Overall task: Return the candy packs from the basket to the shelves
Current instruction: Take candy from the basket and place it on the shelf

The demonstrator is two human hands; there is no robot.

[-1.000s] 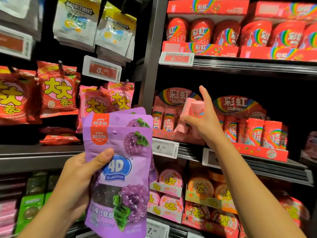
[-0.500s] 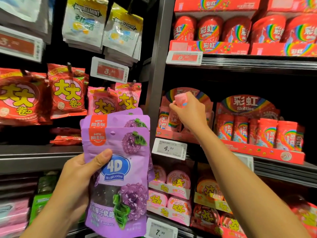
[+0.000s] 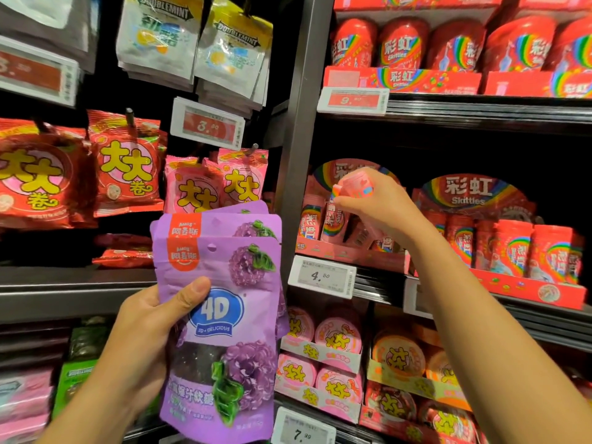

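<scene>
Location type: retail shop, confectionery aisle. Indicators: dark metal shelves stocked with multiples of identical candy in display cartons, hanging bags on pegs at left, and price tags clipped to the shelf edges.

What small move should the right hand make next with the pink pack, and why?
Probably lower the pink pack into the pink tray just beneath it. The right hand grips the pack right above that tray, whose upright packs look like the same kind. The left hand holds the purple pouches, so it can't help.
</scene>
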